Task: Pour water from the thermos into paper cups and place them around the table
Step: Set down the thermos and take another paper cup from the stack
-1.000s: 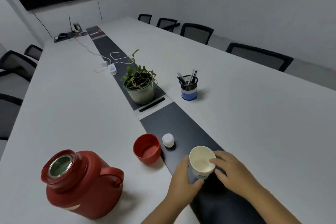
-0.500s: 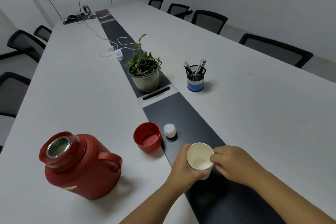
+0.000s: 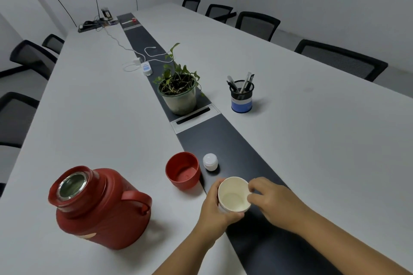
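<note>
A white paper cup (image 3: 233, 194) stands over the table's dark centre strip, near the front. My left hand (image 3: 215, 212) grips its side from the left, fingers curled under it. My right hand (image 3: 272, 202) pinches the cup's right rim with thumb and fingertips. The cup looks empty inside. To the left stands the red thermos (image 3: 98, 205), its steel mouth uncovered and its handle facing the cup. Its red lid cup (image 3: 182, 169) sits upright between thermos and paper cup, with a small white stopper (image 3: 210, 162) beside it.
A potted plant (image 3: 178, 91) and a mesh pen holder (image 3: 241, 96) stand farther up the long white table (image 3: 312, 140). White cables and a charger (image 3: 146, 68) lie beyond. Black office chairs (image 3: 342, 60) line both sides.
Both hands have stayed on the paper cup and drawn it slightly towards me; the right hand's fingers have shifted along the rim. The camera view has moved a little.
</note>
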A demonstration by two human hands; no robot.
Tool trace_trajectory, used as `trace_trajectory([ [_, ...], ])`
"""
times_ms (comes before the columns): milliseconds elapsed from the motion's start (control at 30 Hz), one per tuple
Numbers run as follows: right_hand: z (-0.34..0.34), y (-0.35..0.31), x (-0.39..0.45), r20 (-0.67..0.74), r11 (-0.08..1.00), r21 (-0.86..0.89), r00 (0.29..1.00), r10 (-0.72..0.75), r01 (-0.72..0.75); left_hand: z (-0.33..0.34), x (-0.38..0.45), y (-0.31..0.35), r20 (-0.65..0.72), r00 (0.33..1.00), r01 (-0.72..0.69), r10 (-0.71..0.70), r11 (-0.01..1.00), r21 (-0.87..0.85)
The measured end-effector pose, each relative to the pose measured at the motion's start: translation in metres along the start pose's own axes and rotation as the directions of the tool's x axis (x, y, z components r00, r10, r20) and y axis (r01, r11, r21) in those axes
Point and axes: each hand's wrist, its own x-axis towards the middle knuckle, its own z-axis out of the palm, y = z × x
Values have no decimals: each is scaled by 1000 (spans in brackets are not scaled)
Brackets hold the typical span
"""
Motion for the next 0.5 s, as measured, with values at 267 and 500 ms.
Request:
trace_trajectory([
  [267,3,-8,-4,-155,998,42,987,-34,41,-6,-4,-2,84,996,-12,12,1000,-1],
  [500,-26,-7,-3,-370,987,159,925,86,-28,-4,1,3,53,998,-29,26,997,68],
])
